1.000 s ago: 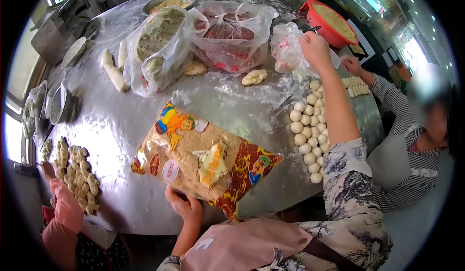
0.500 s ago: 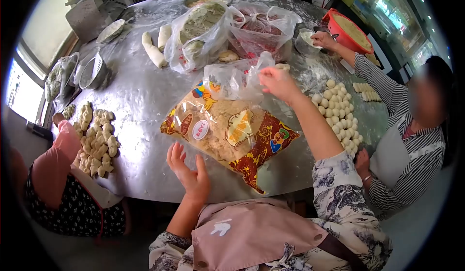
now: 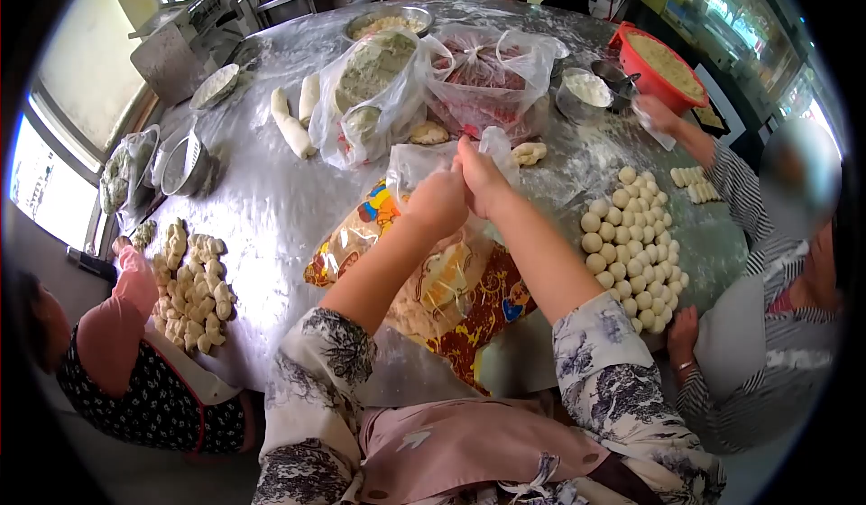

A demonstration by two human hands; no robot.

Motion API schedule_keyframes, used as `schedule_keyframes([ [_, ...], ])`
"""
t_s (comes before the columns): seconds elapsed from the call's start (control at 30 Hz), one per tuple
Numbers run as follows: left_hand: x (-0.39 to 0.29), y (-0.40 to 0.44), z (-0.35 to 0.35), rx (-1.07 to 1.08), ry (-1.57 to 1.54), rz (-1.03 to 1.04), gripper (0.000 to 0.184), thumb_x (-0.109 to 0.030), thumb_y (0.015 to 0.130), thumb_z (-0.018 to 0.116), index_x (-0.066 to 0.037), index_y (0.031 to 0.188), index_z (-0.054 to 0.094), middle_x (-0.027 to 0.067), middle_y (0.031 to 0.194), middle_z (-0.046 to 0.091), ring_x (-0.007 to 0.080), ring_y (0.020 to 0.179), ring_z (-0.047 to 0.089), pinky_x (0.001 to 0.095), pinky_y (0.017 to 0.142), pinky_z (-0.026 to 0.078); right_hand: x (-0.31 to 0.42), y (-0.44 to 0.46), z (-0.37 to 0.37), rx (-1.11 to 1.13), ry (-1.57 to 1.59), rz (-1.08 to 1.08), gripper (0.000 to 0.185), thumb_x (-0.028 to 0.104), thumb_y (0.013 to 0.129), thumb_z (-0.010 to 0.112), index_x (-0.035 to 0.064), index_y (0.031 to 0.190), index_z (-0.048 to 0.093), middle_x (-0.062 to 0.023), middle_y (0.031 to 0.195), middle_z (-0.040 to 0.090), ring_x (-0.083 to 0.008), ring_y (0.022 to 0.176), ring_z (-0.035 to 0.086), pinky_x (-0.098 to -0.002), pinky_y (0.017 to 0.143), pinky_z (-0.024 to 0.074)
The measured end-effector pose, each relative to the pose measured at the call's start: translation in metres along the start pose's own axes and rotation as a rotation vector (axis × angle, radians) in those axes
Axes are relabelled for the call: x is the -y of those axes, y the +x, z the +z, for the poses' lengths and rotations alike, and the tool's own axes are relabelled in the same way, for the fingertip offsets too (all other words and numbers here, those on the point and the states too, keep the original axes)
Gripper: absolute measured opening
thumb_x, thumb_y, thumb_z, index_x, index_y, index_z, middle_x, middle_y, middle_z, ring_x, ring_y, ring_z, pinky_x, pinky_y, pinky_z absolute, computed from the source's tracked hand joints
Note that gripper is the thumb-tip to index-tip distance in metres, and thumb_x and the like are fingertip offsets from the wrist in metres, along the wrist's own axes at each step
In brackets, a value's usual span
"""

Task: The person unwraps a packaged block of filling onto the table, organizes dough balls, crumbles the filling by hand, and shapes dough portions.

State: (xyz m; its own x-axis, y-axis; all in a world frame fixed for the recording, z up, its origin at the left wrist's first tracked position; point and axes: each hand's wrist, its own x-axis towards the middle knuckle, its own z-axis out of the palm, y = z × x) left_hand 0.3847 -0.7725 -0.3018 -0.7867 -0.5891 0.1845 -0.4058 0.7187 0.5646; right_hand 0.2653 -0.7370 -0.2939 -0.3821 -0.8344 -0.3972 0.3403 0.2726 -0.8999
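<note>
While your left hand (image 3: 439, 202) and your right hand (image 3: 482, 179) are closed together on the thin bag (image 3: 410, 162), it looks whitish, see-through and crumpled, at the far edge of the glossy printed bag (image 3: 442, 302).

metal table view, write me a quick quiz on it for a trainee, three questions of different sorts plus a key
1. True or false: the left hand and the right hand meet at the clear plastic bag over the printed bag.

2. Which things lie on the metal table just right of the printed bag?
A) rolling pins
B) round dough balls
C) drinking glasses

3. Fill in the colour: the big basin at the table's far right is ____.

Key: 1 true; 2 B; 3 red
</note>
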Motion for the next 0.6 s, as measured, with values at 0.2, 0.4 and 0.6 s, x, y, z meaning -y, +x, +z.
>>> schedule_keyframes([
  [0.2,-0.007,0.026,-0.033,0.675,0.516,-0.111,0.046,-0.04,0.082,0.057,-0.009,0.115,0.066,0.0153,0.112,0.067,0.0325,0.107,0.062,0.0448,0.099,0.041,-0.033,0.046,-0.026,-0.112,0.044,0.238,0.06,0.052,0.096,0.043,0.0065,0.135,0.046,-0.014,0.128,0.055,-0.0227,0.116,0.054,-0.0439,0.097,0.043],
  [0.4,0.064,0.062,-0.062,0.758,0.854,-0.276,0.072,-0.058,0.076,0.06,-0.022,0.138,0.053,0.0058,0.151,0.039,0.0308,0.148,0.011,0.0646,0.111,-0.006,0.001,0.017,-0.114,0.127,0.069,0.311,0.065,0.048,0.096,0.048,0.0101,0.147,0.034,-0.0145,0.151,0.033,-0.0289,0.136,0.036,-0.0506,0.107,0.0318],
  [0.6,0.044,0.066,-0.039,0.698,0.895,-0.237,0.06,-0.042,0.086,0.051,-0.013,0.137,0.053,0.0091,0.151,0.039,0.032,0.148,0.012,0.0557,0.116,0.0,0.038,-0.011,-0.064,0.106,-0.3,0.308,0.055,0.044,0.097,0.049,0.0109,0.141,0.044,-0.0105,0.146,0.04,-0.0243,0.129,0.043,-0.0489,0.104,0.0365],
])
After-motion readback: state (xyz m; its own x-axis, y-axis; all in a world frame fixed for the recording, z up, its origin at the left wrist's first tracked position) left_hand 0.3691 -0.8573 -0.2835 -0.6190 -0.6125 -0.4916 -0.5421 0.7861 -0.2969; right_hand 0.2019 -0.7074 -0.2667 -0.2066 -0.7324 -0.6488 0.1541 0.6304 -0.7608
